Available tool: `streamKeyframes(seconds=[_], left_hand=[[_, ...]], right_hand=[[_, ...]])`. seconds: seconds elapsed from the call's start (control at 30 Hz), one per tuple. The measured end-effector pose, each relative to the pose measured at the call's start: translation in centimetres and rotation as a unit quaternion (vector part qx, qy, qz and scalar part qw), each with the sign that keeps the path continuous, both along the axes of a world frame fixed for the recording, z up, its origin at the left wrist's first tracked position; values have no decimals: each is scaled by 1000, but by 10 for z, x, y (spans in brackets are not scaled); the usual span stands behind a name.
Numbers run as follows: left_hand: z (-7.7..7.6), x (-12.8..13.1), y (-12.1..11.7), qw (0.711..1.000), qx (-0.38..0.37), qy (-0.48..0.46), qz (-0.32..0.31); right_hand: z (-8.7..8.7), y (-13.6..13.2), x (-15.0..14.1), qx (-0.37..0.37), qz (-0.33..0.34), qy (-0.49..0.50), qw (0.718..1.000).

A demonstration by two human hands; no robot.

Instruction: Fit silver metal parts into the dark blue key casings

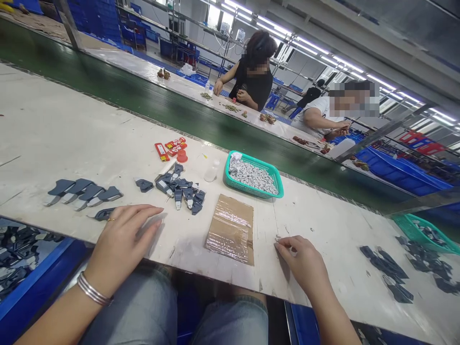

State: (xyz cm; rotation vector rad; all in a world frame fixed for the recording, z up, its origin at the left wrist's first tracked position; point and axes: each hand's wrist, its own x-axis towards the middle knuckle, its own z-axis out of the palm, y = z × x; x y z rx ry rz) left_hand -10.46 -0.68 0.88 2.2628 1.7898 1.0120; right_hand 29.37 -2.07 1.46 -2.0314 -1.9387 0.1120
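Showing our left hand [122, 244] and right hand [300, 262] at the near edge of a white-topped counter [61, 129]. Left hand: we hold the grip spread, palm down, with fingertips on the surface just beside a dark grey plastic piece [104, 214]. A silver bangle [92, 295] circles the wrist, and a gold-coloured ring [111, 219] sits on one finger. Right hand: we hold the grip pressed together, pinching at the counter beside a pale speck [277, 241] too small to identify. Between the hands lies a brown card [230, 230] under clear film. Beyond the left hand, four grey pieces [84, 194] overlap in a row, and a heap of grey pieces [178, 190] lies near red packets [170, 146], a red cap [181, 155] and a clear bottle [212, 170]. A green basket [253, 175] holds small black-and-white parts. Dark pieces [386, 268] lie to our right, and a blue bin [21, 268] sits at lower left. Across a green conveyor belt [151, 110], two co-workers [257, 88] sit at a second counter [187, 84].
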Motion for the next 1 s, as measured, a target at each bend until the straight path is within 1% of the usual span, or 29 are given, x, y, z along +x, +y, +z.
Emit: streamKeyframes(seconds=[0.17, 0.3, 0.37, 0.4, 0.47, 0.6, 0.7, 0.73, 0.8, 0.87, 0.93, 0.97, 1.0], left_hand=[[3, 7, 4, 1000, -14, 11, 1], [6, 18, 15, 999, -31, 30, 6], [7, 24, 23, 998, -43, 40, 17], [7, 28, 27, 997, -50, 46, 24], [9, 34, 35, 996, -65, 57, 35], [10, 43, 46, 992, -94, 65, 51], [10, 44, 50, 991, -113, 41, 65], [9, 42, 49, 990, -119, 27, 68], [9, 36, 46, 988, -131, -16, 75], [10, 30, 37, 984, -142, -74, 80], [13, 27, 23, 977, -153, -133, 67], [16, 27, 16, 968, -166, -183, 51], [18, 27, 8, 950, -188, -249, 31]], right_hand=[[-7, -3, -12, 30, 39, -6, 999], [-10, -16, -26, 65, 109, -15, 992], [-12, -24, -29, 76, 126, -15, 989], [-13, -27, -30, 68, 125, -9, 990], [-12, -30, -29, 30, 113, 13, 993], [-6, -30, -28, -57, 50, 69, 995], [-1, -30, -29, -71, 4, 85, 994], [0, -31, -29, -58, -2, 80, 995], [-1, -35, -29, -5, 8, 57, 998], [-3, -40, -30, 68, 51, 24, 996], [-8, -44, -31, 128, 112, -7, 985], [-10, -45, -32, 149, 139, -21, 979], [-12, -46, -33, 161, 159, -33, 973]])
